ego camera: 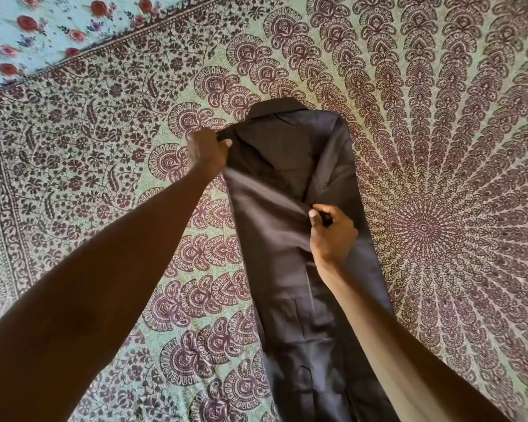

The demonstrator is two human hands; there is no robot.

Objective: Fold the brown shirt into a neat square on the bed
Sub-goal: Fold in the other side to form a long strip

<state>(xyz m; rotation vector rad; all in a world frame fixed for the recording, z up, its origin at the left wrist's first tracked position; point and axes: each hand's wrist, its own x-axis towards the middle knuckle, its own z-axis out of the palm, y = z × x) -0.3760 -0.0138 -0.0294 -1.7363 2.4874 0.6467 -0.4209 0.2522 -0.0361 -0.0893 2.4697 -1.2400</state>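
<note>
The brown shirt (275, 254) lies lengthways on the bed (98, 153). It is drawn in to a long narrow strip that runs from the collar (276, 107) at the far end down between both forearms to the lower edge of the view.

The left hand (206, 150) has its grip closed on the shirt's left shoulder edge, just short of the collar. The fingers are curled over the cloth, and the thumb (227, 143) presses against the fabric on the shirt side. From this grip a smooth, lighter panel of the shirt slants toward the other hand.

The right hand (333, 236) is nearer the person, over the middle of the shirt. Its grip is a tight pinch, with the thumb and curled fingers closed on a ridge of cloth where the smooth panel's edge meets darker fabric. Small creases run out from the pinch. How much cloth sits inside the fingers cannot be told.

Beyond the right grip, toward the collar, the darker part of the shirt lies rumpled. Just to the right of that grip, the shirt's right side runs as a long band. Far beyond the left grip, in the corner, a pale floral sheet (28, 25) shows red roses.
</note>
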